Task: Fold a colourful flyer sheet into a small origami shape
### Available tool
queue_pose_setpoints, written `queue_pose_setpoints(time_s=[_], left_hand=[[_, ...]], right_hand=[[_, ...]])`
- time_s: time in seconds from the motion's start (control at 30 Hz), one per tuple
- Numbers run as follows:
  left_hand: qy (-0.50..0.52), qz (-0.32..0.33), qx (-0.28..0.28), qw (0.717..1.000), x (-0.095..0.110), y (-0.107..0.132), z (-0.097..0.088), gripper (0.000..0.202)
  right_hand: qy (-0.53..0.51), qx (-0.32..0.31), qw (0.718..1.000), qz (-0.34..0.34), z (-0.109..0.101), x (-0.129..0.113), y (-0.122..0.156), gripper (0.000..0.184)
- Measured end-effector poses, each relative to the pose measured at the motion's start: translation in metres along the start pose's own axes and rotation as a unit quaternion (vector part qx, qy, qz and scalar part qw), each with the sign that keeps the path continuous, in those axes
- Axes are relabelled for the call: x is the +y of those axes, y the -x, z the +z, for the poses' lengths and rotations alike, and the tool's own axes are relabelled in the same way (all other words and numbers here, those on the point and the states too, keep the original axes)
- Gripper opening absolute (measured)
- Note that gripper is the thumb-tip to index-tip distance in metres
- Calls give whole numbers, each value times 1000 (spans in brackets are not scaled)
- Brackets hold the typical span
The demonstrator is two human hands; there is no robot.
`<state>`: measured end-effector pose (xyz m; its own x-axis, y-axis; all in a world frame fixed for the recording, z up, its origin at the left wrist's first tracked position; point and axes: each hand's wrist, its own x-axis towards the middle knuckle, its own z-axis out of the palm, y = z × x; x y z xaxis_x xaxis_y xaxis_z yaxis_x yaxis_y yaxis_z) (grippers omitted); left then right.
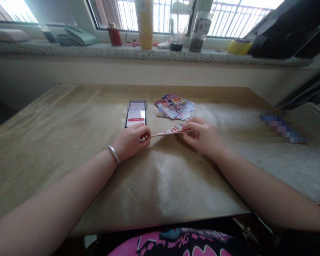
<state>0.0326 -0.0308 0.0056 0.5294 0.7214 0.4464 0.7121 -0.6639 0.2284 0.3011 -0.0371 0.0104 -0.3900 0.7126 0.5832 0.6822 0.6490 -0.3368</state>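
A thin folded paper (171, 131) with red print on white stretches between my hands, just above the table. My left hand (135, 139), with a silver bangle at the wrist, pinches its left tip. The right hand (200, 133) grips the other end between thumb and fingers, which hide part of it. Directly behind my left hand lies a phone (136, 118) with a lit screen, its top part blurred. Beyond the paper sits a loose pile of colourful printed sheets (175, 106), overlapping at different angles.
The table (101, 181) has a glossy tan cover. At its right lies a blurred blue item (281, 128). On the granite windowsill (138, 54) stand a red bottle (114, 35), a tall yellow container (145, 26), clear jars (200, 33), a yellow roll (239, 47) and a black bag (277, 39).
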Motion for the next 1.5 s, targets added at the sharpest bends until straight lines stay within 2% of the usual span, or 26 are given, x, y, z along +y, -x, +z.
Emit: queue_pose_setpoints(time_s=[0.17, 0.3, 0.4, 0.57, 0.83, 1.17, 1.5], left_hand=[[-48, 13, -20, 999, -2, 2, 2, 7], [-109, 42, 0, 993, 1, 0, 2, 11], [-117, 92, 28, 989, 5, -3, 2, 20], [-117, 157, 39, 980, 14, -6, 3, 19], [-109, 144, 24, 983, 16, -6, 6, 26], [-100, 159, 31, 982, 12, -7, 6, 22], [-85, 135, 16, 987, 13, -5, 2, 21]], right_hand=[[7, -2, 1000, -5, 1, 0, 0, 8], [0, -9, 1000, -17, 3, -2, 0, 8], [-3, -12, 1000, -28, 5, -8, -1, 8], [-8, -24, 998, -55, 13, -20, -3, 9], [20, -35, 998, -50, 20, -27, -4, 8], [58, -27, 997, -43, 13, -20, -4, 9], [47, -27, 998, -29, 4, -13, -2, 7]])
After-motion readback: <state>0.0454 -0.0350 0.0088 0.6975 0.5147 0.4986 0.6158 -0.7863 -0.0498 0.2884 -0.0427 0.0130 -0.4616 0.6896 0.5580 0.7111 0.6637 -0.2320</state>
